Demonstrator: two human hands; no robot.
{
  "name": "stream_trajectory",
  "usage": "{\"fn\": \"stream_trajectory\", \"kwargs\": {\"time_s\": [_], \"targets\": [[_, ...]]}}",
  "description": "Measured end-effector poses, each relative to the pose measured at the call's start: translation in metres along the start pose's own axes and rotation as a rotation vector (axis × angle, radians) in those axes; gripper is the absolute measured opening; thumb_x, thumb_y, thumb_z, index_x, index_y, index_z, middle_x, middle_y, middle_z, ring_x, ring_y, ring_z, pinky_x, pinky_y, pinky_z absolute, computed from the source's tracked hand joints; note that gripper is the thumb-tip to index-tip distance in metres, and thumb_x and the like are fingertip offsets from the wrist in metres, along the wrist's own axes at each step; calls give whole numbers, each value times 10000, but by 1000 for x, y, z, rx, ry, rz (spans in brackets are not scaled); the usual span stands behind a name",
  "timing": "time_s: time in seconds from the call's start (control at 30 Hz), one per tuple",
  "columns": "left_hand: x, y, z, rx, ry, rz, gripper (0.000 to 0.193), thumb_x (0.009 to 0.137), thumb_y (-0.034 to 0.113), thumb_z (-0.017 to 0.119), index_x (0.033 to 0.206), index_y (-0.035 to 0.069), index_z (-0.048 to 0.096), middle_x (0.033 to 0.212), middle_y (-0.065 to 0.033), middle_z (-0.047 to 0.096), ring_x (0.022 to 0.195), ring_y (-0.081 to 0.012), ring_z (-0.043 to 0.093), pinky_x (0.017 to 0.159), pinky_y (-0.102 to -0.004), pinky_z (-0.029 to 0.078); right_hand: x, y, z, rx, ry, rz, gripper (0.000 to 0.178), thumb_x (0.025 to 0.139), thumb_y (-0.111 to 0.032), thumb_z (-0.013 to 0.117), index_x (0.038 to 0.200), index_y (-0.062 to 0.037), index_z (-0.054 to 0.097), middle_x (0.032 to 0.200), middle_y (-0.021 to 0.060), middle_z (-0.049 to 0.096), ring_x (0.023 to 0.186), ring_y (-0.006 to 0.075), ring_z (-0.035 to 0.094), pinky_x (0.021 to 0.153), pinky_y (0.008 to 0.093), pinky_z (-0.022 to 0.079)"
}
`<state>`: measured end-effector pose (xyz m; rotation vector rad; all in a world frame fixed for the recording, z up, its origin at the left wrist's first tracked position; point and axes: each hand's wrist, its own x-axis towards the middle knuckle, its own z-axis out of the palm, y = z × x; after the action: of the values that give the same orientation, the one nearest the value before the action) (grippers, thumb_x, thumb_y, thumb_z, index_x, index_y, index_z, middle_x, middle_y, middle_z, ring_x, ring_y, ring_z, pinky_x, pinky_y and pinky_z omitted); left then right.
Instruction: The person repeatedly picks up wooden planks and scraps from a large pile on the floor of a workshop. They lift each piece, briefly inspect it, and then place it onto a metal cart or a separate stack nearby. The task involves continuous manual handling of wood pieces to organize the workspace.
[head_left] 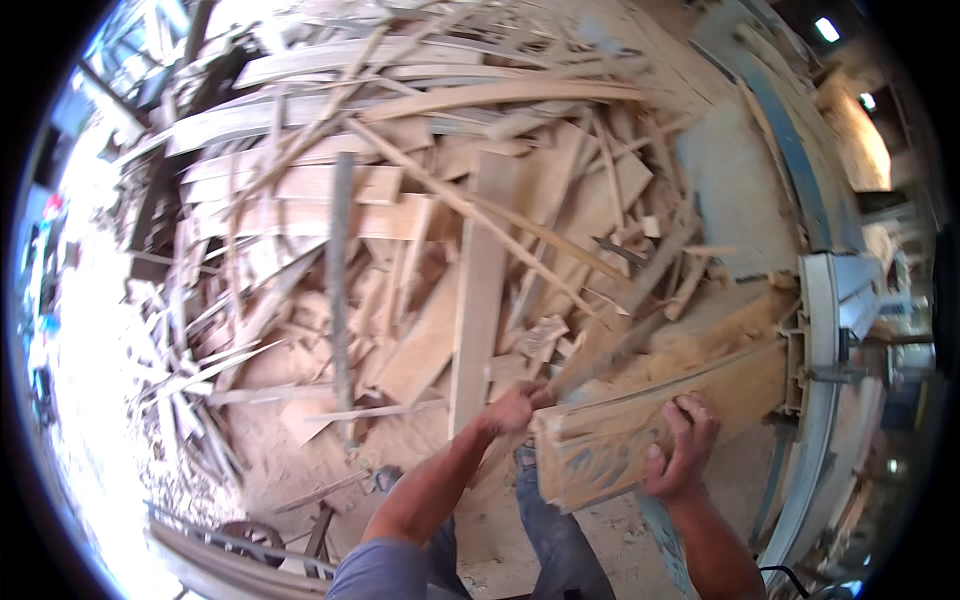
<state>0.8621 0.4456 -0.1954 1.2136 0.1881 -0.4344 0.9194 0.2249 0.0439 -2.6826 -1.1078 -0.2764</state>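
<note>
My left hand [515,408] is closed around the near end of a long bark-edged strip of wood [610,362], which runs up and to the right. Right beside it sits a thick wooden beam [605,450] with a rough, dark-smudged near end, reaching right to a metal machine frame [820,340]. My right hand [683,445] presses on the beam's side face, its fingers bent and the thumb set apart. The beam's underside is hidden.
A large heap of boards and offcuts [480,270] fills the floor ahead. Sawdust [720,330] lies behind the beam. A grey metal plate [740,200] and a blue rail [790,140] run along the right. Metal bars [220,560] stand at the lower left.
</note>
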Motion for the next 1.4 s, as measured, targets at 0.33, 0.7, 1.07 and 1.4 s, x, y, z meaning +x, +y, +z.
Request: {"fn": "stream_trajectory", "kwargs": {"time_s": [0.33,0.7,1.07,1.4], "targets": [[-387,137,-22,13,221,-294,363,996,329,498,1071,-8,611,796,-32,580,733,-120,550,667,-298,461,-7,-18,-9,-6,-29,13,521,880,-303,500,1280,29,530,1263,225,493,1208,437,456,1039,547,337],[-650,235,-1,-163,951,-54,556,936,479,608,1145,-36,620,882,-75,661,729,-134,618,633,-275,475,-25,-10,33,-98,114,289,412,926,-210,539,1286,-15,497,1323,227,468,1244,434,421,1071,518,319],[-579,-104,-307,384,1367,-453,468,866,192,674,1224,-104,616,1073,-227,704,1010,-299,675,896,-375,520,-7,-39,27,-108,96,368,404,910,-178,547,1277,-16,492,1285,219,493,1233,409,443,1065,507,328],[-117,-270,-91,-37,657,-555,847,737,228,818,1399,-111,412,1321,-284,570,1205,-358,581,992,-392,467,-14,-39,36,32,-25,401,390,981,-166,432,1326,16,450,1371,187,431,1285,316,427,1118,439,295]]}}
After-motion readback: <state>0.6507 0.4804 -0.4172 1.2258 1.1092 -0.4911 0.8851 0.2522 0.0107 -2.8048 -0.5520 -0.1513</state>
